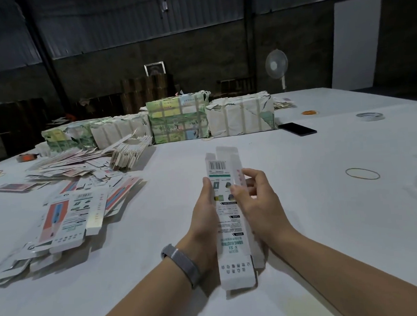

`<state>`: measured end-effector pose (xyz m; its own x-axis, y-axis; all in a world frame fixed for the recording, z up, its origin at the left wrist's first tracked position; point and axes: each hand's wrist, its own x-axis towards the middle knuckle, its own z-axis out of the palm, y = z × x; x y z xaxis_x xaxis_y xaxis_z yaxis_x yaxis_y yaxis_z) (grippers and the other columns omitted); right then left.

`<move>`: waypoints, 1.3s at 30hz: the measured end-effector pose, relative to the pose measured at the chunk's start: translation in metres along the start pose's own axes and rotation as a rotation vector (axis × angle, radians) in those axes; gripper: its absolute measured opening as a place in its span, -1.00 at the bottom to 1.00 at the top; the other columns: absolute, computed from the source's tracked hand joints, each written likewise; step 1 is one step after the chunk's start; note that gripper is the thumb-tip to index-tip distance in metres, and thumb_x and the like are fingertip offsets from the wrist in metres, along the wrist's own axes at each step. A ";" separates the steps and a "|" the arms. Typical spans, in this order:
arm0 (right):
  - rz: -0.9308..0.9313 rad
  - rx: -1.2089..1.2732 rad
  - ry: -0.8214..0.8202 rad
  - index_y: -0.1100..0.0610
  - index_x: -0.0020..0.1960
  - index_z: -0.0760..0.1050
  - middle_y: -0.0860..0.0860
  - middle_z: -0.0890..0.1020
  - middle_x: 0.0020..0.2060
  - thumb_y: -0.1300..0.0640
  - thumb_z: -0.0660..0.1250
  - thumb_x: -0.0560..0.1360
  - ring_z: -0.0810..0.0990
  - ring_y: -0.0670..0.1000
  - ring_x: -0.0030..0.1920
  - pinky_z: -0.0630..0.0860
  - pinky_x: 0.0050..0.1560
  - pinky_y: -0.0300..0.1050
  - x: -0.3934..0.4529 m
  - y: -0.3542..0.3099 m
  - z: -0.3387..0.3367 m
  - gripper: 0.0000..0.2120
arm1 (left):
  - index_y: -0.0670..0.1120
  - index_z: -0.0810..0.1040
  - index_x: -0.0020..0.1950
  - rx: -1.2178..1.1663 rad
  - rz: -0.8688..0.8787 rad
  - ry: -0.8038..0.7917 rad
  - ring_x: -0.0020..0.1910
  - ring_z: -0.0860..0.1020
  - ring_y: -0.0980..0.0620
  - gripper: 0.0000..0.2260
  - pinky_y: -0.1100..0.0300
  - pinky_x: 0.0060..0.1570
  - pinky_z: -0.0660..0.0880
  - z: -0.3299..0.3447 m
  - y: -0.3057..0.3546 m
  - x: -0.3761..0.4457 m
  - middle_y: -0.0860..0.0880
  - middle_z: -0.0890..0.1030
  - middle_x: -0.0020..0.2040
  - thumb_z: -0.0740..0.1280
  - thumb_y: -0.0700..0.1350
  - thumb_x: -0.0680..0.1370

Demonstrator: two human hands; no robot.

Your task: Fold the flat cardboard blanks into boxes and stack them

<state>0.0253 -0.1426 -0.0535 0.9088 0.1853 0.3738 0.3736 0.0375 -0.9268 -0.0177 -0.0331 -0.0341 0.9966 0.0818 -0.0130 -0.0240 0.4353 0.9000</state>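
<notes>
A long narrow white carton (pixel 228 220) with a barcode and green lettering is held above the white table (pixel 318 224), partly opened into a tube, its end flaps loose at both ends. My left hand (pixel 204 215) grips its left side, thumb on the printed face. My right hand (pixel 257 201) holds the right side, with thumb and forefinger pinching the pink-printed side panel. To the left lies a spread heap of flat printed blanks (pixel 68 217). Behind that heap a slumped row of blanks (pixel 130 151) leans over.
Wrapped paper bundles (pixel 177 118) line the back of the table. A black phone (pixel 296 128), a tape roll (pixel 370 116) and rubber bands (pixel 362 173) lie to the right. A fan (pixel 276 65) stands behind. A watch band circles my left wrist (pixel 182 263).
</notes>
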 end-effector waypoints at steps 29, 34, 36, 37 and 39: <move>-0.007 0.047 -0.099 -0.19 0.22 0.39 0.04 0.73 -0.08 0.16 0.24 0.64 0.72 0.10 -0.12 0.65 -0.02 0.16 0.007 -0.008 -0.008 -0.72 | 0.17 0.25 0.37 0.483 0.309 0.091 -0.15 0.72 0.02 -0.68 0.14 -0.22 0.63 -0.003 -0.009 0.006 0.15 0.72 -0.10 0.07 0.24 0.66; 0.026 0.056 -0.146 -0.09 0.28 0.40 0.02 0.72 -0.07 0.17 0.23 0.65 0.72 0.08 -0.11 0.65 -0.05 0.12 0.006 -0.002 -0.007 -0.74 | 0.16 0.31 0.32 0.488 0.298 0.142 -0.21 0.72 0.04 -0.80 0.20 -0.29 0.61 -0.006 -0.004 0.006 0.18 0.71 -0.13 0.04 0.11 0.72; 0.032 0.056 -0.160 -0.07 0.32 0.39 0.04 0.72 -0.05 0.16 0.21 0.65 0.72 0.10 -0.11 0.65 -0.05 0.13 0.006 -0.001 -0.008 -0.73 | 0.24 0.30 0.27 0.472 0.291 0.139 -0.23 0.72 0.05 -0.86 0.23 -0.33 0.59 -0.005 -0.004 0.004 0.18 0.71 -0.13 0.06 0.10 0.72; 0.026 0.055 -0.166 -0.11 0.31 0.38 0.04 0.72 -0.05 0.16 0.21 0.65 0.72 0.10 -0.11 0.65 -0.05 0.13 0.006 -0.001 -0.008 -0.72 | 0.30 0.29 0.23 0.470 0.300 0.136 -0.24 0.71 0.06 -0.87 0.24 -0.33 0.58 -0.004 -0.003 0.003 0.19 0.71 -0.13 0.06 0.09 0.72; 0.010 0.053 -0.163 -0.23 0.24 0.38 0.03 0.73 -0.07 0.14 0.21 0.65 0.72 0.10 -0.12 0.65 -0.05 0.12 0.005 -0.001 -0.008 -0.71 | 0.36 0.27 0.18 0.457 0.311 0.120 -0.26 0.71 0.08 -0.86 0.25 -0.33 0.58 -0.002 -0.003 0.002 0.18 0.72 -0.14 0.08 0.07 0.72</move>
<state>0.0313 -0.1497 -0.0507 0.8686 0.3425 0.3581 0.3505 0.0863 -0.9326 -0.0158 -0.0322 -0.0378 0.9315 0.2567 0.2577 -0.2518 -0.0562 0.9661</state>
